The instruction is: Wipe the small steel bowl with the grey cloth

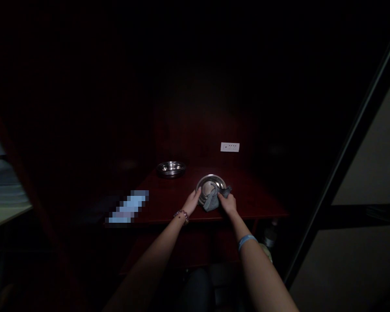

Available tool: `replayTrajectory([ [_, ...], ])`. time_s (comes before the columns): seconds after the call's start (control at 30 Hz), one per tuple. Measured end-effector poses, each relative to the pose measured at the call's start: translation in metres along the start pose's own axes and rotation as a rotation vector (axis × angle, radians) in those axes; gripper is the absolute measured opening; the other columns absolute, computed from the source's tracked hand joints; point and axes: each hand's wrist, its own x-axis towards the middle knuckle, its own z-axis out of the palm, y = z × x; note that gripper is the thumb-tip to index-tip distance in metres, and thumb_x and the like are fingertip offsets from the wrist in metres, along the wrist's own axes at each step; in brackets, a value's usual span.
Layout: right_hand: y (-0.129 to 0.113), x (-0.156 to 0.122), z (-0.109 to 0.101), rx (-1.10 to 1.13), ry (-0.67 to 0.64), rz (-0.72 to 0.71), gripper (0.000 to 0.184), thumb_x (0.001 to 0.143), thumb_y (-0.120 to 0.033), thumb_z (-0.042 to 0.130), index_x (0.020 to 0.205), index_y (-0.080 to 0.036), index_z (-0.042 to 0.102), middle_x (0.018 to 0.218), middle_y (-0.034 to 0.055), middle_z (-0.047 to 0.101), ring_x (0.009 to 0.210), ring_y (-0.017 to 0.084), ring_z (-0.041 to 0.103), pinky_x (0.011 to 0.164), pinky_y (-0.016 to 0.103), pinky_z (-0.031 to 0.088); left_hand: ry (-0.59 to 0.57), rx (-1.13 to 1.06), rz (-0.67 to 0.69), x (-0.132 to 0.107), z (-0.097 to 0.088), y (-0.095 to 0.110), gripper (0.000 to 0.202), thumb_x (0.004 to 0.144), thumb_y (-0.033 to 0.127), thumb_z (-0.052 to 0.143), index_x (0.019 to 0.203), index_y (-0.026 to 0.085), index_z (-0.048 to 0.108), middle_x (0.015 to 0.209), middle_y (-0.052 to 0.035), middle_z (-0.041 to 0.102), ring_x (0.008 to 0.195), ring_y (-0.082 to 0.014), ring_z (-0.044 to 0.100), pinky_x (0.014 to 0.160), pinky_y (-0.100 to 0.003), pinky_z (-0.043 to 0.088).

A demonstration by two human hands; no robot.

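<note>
A shiny round metal bowl (207,187) is tilted toward me above the front part of a dark red desk. My left hand (192,202) grips its left rim, thumb on the inner side. A grey cloth (211,202) is bunched in my right hand (228,203), which presses it against the bowl's right side; part of the cloth hangs over the lower rim. Farther back on the left, a stack of similar metal bowls (171,169) sits on the desk.
The reddish desk (247,203) runs back to a wall with a white power socket (230,147). A blurred-out bright patch (128,208) lies at the desk's left. Dark walls stand on both sides. A bottle (270,236) shows below the desk's right edge.
</note>
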Motion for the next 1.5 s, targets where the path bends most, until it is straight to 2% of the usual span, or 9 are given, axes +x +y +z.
replayTrajectory([
  [0.17,-0.006,-0.002,0.001,0.042,-0.010,0.008,0.037,0.080,-0.040,0.056,0.102,-0.013,0.070,0.100,0.0129,0.070,0.098,0.023,0.065,0.081,0.026,0.048,-0.027,-0.032,0.014,0.001,0.000,0.003,0.061,0.085,0.058,0.042,0.125,0.012,0.053,0.109,-0.0118,0.067,0.103,-0.0239,0.060,0.088,-0.033,0.046],
  [0.37,-0.005,-0.002,-0.001,0.036,0.030,0.051,0.038,0.082,-0.039,0.054,0.106,-0.013,0.068,0.104,0.0140,0.069,0.103,0.023,0.063,0.085,0.027,0.047,-0.075,0.155,0.164,0.002,0.001,-0.010,0.066,0.078,0.052,0.058,0.131,0.017,0.045,0.131,-0.0102,0.055,0.121,-0.0230,0.050,0.106,-0.033,0.034],
  [0.57,-0.006,-0.004,0.000,0.045,0.030,0.039,0.037,0.082,-0.037,0.054,0.105,-0.012,0.068,0.104,0.0147,0.069,0.102,0.023,0.063,0.086,0.026,0.046,-0.100,0.268,0.140,0.005,0.000,-0.020,0.058,0.081,0.051,0.051,0.128,0.018,0.050,0.130,-0.0092,0.056,0.122,-0.0240,0.050,0.106,-0.035,0.033],
  [0.77,-0.004,-0.004,-0.003,0.019,0.017,-0.006,0.039,0.082,-0.043,0.054,0.102,-0.013,0.069,0.099,0.0136,0.070,0.096,0.022,0.065,0.081,0.026,0.048,-0.040,0.123,0.131,0.007,-0.001,-0.018,0.053,0.080,0.040,0.053,0.126,0.013,0.050,0.129,-0.0108,0.057,0.121,-0.0227,0.050,0.106,-0.036,0.033],
  [0.93,-0.004,-0.006,-0.008,-0.062,0.031,-0.033,0.043,0.081,-0.049,0.054,0.098,-0.013,0.070,0.097,0.0154,0.070,0.093,0.023,0.066,0.078,0.026,0.048,-0.017,-0.012,0.055,0.001,0.000,-0.002,0.050,0.082,0.041,0.051,0.125,0.015,0.052,0.124,-0.0103,0.061,0.113,-0.0231,0.056,0.097,-0.035,0.042],
  [1.03,-0.007,-0.008,-0.008,-0.060,0.031,-0.041,0.040,0.081,-0.047,0.055,0.098,-0.013,0.070,0.097,0.0150,0.070,0.093,0.023,0.066,0.077,0.025,0.048,-0.010,-0.040,-0.022,-0.005,0.000,0.011,0.051,0.085,0.047,0.048,0.124,0.015,0.054,0.116,-0.0102,0.065,0.106,-0.0239,0.059,0.088,-0.033,0.047],
  [1.13,-0.011,-0.009,-0.007,-0.027,0.026,-0.050,0.036,0.082,-0.042,0.056,0.098,-0.013,0.070,0.097,0.0141,0.071,0.094,0.022,0.066,0.078,0.024,0.048,-0.002,-0.047,-0.025,-0.009,0.001,0.018,0.053,0.086,0.051,0.046,0.123,0.014,0.055,0.112,-0.0101,0.066,0.104,-0.0242,0.059,0.085,-0.032,0.048],
  [1.37,-0.010,-0.006,-0.005,0.009,0.032,-0.012,0.036,0.083,-0.039,0.054,0.102,-0.013,0.070,0.100,0.0130,0.070,0.097,0.022,0.065,0.081,0.024,0.048,-0.052,0.014,0.122,-0.005,0.004,0.005,0.061,0.080,0.048,0.058,0.130,0.016,0.047,0.131,-0.0105,0.055,0.121,-0.0220,0.050,0.106,-0.033,0.034],
  [1.5,-0.007,-0.003,-0.002,0.019,0.038,0.017,0.037,0.083,-0.038,0.053,0.103,-0.012,0.069,0.101,0.0136,0.070,0.100,0.022,0.065,0.082,0.024,0.048,-0.097,0.107,0.128,-0.001,0.004,-0.006,0.061,0.077,0.051,0.058,0.127,0.016,0.050,0.130,-0.0108,0.056,0.121,-0.0229,0.051,0.106,-0.035,0.033],
])
